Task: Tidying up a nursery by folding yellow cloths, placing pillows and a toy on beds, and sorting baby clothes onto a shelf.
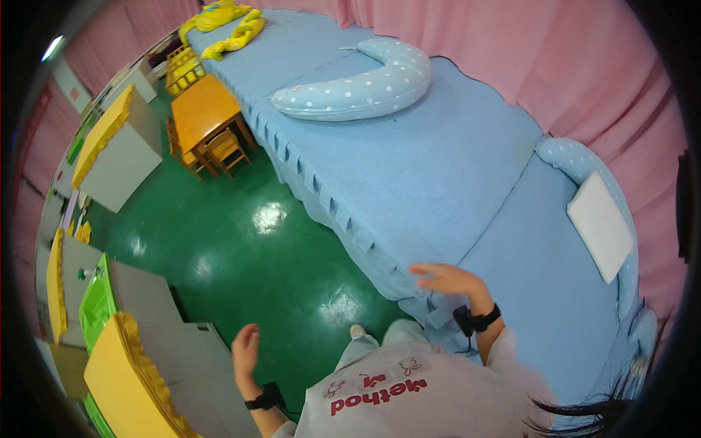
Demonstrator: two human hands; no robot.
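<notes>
**Blue-covered bed (453, 168) runs forward on your right**

Your right hand (443, 279) hangs by the bed's frilled edge (350, 226), empty, its fingers slightly apart; I cannot tell whether it touches the cover. Your left hand (246, 349) is over the green floor (234, 270), near the grey cabinet (201, 369), also empty, fingers together and extended.

The bed's long axis heads forward and bears left, between that floor and the pink curtain (511, 44). Toward its far end, a dotted crescent cushion (358, 93) lies across it: one tip at the frilled edge, the bend toward the curtain-side edge, the hollow facing the far end. Nearer you, a white pillow (602, 228) lies along the curtain-side edge, partly on a second dotted cushion (573, 155).

A broad stretch of cover separates crescent and pillow. For moving, you have the floor between frilled edge and cabinet; farther along stands a wooden table (208, 109), close to the bed.
</notes>
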